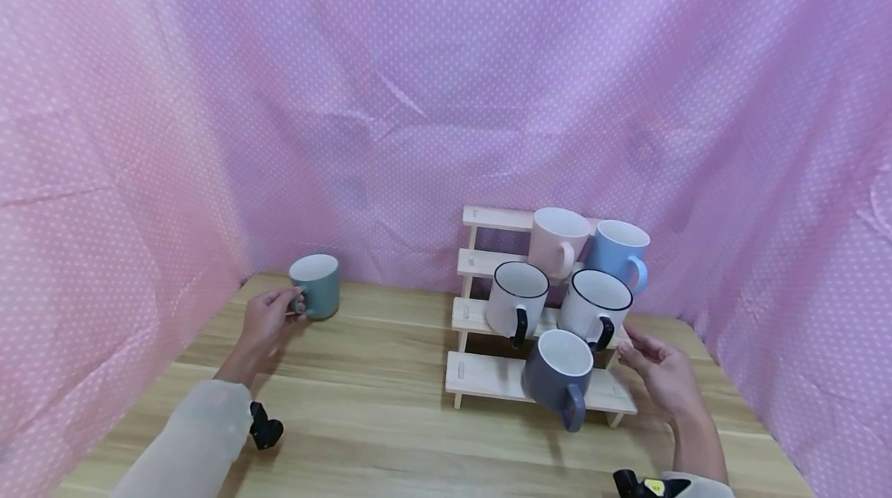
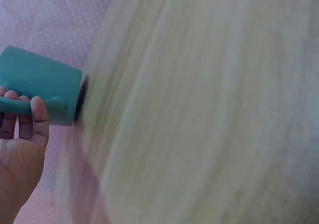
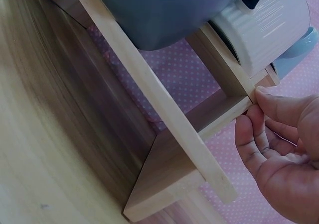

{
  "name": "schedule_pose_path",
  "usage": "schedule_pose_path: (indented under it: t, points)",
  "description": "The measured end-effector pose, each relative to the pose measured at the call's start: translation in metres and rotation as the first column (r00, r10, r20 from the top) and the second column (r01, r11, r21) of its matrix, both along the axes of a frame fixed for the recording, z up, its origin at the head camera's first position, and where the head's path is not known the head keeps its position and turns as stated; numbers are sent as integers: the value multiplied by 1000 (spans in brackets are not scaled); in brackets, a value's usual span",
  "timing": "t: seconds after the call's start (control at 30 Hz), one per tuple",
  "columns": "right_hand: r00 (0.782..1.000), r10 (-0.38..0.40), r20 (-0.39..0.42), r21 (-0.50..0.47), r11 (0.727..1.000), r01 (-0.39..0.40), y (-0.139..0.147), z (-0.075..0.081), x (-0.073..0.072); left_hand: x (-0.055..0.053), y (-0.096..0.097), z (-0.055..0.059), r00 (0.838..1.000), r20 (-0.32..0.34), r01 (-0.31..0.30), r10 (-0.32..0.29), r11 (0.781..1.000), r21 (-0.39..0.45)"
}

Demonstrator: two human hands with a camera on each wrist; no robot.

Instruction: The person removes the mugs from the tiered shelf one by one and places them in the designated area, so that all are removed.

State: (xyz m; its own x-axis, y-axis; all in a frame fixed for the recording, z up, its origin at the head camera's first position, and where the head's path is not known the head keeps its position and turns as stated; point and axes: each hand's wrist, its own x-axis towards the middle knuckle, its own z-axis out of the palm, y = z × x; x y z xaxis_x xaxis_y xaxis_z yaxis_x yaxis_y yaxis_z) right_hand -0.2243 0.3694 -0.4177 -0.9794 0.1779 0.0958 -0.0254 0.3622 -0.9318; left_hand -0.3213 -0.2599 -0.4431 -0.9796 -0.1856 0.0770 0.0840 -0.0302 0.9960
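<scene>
The left forearm, in a pale sleeve (image 1: 191, 436), slants forward from the near left; the right forearm rises from the near right and leans inward. Both lie over a light wood-grain table (image 1: 369, 436).

The right hand (image 1: 665, 374) is beside a four-tier pale wooden rack (image 1: 481, 374). Thumb and forefinger pinch the right end of the second board from the bottom, almost closed on its edge; the remaining fingers curl below.

A dark grey ceramic mug (image 1: 543, 376) is on the lowest board. On the second are two white black-rimmed mugs, left (image 1: 510, 310) and right (image 1: 585, 310), with black handles.

The left hand (image 1: 265, 324), well apart from the rack, has its fingers curled closely round the handle of a green, white-lined mug (image 1: 322, 295). This mug is upright at the table's far left; base contact cannot be confirmed.

Higher on the rack are a pink mug (image 1: 550, 242) and a light blue mug (image 1: 608, 256). Pink dotted cloth (image 1: 390, 95) hangs behind.
</scene>
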Motion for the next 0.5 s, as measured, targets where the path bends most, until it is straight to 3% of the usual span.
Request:
schedule_pose_path:
  t: [0.33,0.5]
  points:
    - [1000,2,-1,8,1000,-2,1,-1,-2,0,-5,-9,999,-17,-32,32,999,-32]
    - [1000,3,2,8,1000,-3,2,-2,-3,-1,-7,-12,1000,-14,-11,10,999,-53]
